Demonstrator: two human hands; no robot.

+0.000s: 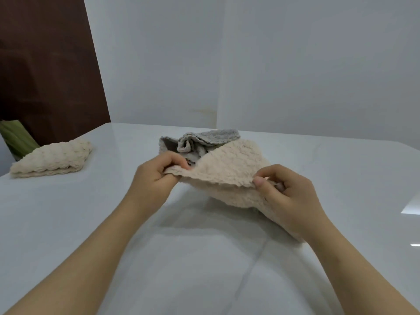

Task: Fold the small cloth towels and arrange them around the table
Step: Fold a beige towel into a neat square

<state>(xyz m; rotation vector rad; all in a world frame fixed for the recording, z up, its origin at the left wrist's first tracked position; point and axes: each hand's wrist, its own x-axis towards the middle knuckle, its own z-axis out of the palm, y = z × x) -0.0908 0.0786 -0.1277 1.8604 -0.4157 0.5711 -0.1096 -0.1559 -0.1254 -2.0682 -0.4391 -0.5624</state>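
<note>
I see left hand (156, 176) and right hand (288, 194) pinching fluffy cream cloth towel (229, 169) by near edge; bulk lies beyond fingers (176, 159).

I see the held towel (227, 173) over the middle of the table (91, 223), with the left hand (156, 176) pinching its left edge and the right hand (288, 196) its right. Just behind it lies a crumpled towel (204, 139). A folded towel (52, 159) sits well apart, far left, near the table's edge.

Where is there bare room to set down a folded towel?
Bare tabletop lies between the folded cream towel and the left hand, and right of the right hand. Crowded: the middle, with the held towel and grey towels behind it.
</note>
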